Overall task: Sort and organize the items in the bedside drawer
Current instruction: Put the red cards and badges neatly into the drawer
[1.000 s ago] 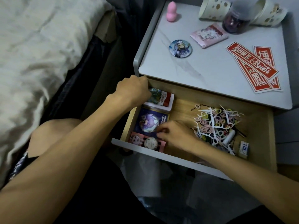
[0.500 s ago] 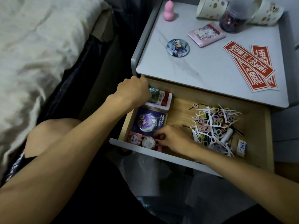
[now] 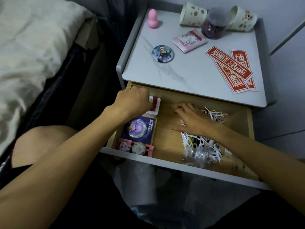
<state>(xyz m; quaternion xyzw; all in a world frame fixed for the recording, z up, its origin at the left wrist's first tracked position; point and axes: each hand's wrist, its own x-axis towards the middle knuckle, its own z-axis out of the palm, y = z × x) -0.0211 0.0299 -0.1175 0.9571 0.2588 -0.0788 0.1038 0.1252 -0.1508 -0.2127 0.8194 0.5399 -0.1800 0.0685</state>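
The wooden bedside drawer [image 3: 166, 139] stands pulled out. Down its left side lie a red and white card box [image 3: 154, 105], a purple badge card [image 3: 140, 128] and a pink badge card [image 3: 135, 147]. My left hand [image 3: 132, 103] is curled over the red and white box at the back left corner. My right hand [image 3: 193, 120] lies with fingers spread over the pile of white floss picks and small rings [image 3: 203, 146] on the drawer's right side.
The nightstand top [image 3: 189, 71] carries a pink sponge [image 3: 153, 19], a round badge [image 3: 162, 53], a pink packet [image 3: 189, 40], red stickers [image 3: 231, 68], two paper cups [image 3: 192, 15] and a jar [image 3: 214, 25]. A bed [image 3: 33, 55] lies left.
My right hand left the pink badge card at the drawer's front and moved back and right onto the floss pick pile. The left hand stayed on the box.
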